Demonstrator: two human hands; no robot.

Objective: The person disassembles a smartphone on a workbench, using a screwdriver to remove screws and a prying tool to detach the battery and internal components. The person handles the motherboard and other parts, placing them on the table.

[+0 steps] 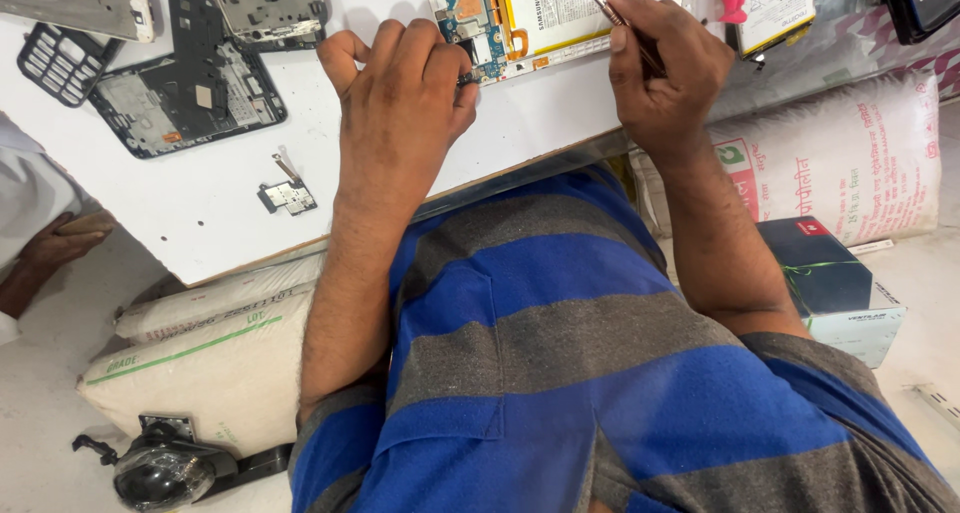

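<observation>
Pinching tweezers (625, 28), the right hand (665, 73) has its grip closed (left hand (405, 103) presses the opened phone (520, 18), fingers curled).

Light: we see bright, even light from overhead.
Shadows: soft ones under the hands on the white desk (520, 123).
Focus: sharp centre; edges bend slightly.

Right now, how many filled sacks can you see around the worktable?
3: two stacked white sacks, an upper sack and a lower sack, under the table's left edge, and one printed sack on the right. Others may be hidden behind the person.
</observation>
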